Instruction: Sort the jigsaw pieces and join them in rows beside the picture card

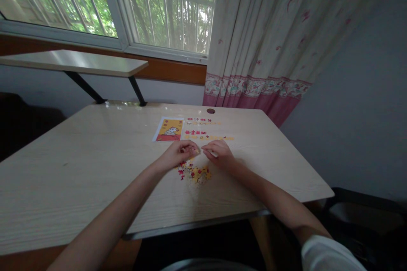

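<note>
My left hand [182,153] is closed, its fingertips pinching a small yellow jigsaw puzzle piece [197,151]. Close to its right, my right hand [220,153] is closed with thumb and finger together; whatever it pinches is too small to make out. Just below both hands lies a loose pile of red, yellow and white jigsaw pieces [194,172]. Beyond them, several pieces are set out in rows, with red pieces [195,132] over a line of yellow pieces [219,138]. A printed picture [171,129] of a white cartoon animal on yellow and red lies left of the rows.
Everything lies on a pale wooden desk [104,156] with a round cable hole [210,111] near its back edge. A raised shelf [95,61] on black brackets stands at the back left. Behind are a barred window and a flowered curtain [254,51]. A dark chair [365,216] is at the right.
</note>
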A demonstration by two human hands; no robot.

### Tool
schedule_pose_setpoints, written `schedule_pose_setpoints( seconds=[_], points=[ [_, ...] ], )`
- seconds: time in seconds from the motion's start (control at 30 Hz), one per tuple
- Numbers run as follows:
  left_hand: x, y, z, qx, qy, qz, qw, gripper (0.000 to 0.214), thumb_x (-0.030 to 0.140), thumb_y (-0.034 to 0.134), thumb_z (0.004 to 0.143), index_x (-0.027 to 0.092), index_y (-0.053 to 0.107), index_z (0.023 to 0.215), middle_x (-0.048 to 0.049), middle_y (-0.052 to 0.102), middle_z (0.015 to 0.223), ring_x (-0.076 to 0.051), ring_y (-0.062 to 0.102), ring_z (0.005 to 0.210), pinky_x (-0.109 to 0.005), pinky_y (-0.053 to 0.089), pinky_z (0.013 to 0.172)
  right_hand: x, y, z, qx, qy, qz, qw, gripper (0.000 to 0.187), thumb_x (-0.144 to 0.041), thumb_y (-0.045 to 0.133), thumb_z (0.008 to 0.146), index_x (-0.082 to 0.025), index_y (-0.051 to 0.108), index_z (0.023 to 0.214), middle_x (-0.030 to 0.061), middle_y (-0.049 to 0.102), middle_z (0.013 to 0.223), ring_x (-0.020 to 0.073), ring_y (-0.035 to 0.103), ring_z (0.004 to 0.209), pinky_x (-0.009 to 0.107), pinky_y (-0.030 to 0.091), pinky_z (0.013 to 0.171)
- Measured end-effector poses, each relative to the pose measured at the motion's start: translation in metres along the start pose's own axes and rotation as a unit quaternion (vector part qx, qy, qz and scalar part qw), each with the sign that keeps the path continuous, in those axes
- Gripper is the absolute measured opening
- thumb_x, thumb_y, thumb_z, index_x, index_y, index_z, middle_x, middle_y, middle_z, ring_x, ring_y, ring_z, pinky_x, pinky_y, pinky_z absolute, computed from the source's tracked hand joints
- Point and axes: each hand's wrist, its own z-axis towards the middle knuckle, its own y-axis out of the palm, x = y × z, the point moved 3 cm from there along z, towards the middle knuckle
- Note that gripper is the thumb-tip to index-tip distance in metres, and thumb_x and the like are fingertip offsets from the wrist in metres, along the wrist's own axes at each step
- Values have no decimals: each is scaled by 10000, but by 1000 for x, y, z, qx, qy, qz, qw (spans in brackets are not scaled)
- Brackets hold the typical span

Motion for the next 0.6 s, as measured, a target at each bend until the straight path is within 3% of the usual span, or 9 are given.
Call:
schedule_pose_setpoints(
  seconds=[0.13,0.37,0.6],
  points=[
    [-2,3,0,3,-20,-45,999,281,360,599,756,131,611,916,-5,571,672,-87,455,558,-206,337,496,-2,1,0,-19,-4,-20,1000,196,-327,511,861,-231,650,960,39,679,847,151,595,810,297,380,750],
    [-2,9,1,-8,-34,-102,994,277,303,645,715,150,548,924,32,545,632,-62,429,497,-183,299,454,-3,2,1,-20,-14,-43,999,188,-346,535,845,-220,663,788,28,682,753,147,589,734,291,365,699],
    [-3,9,1,-8,-33,-116,993,321,307,652,703,147,541,957,34,546,651,-56,411,482,-183,281,447,-5,0,1,-4,-26,-38,999,186,-338,529,847,-206,652,803,32,681,770,143,590,749,292,364,710]
  ],
)
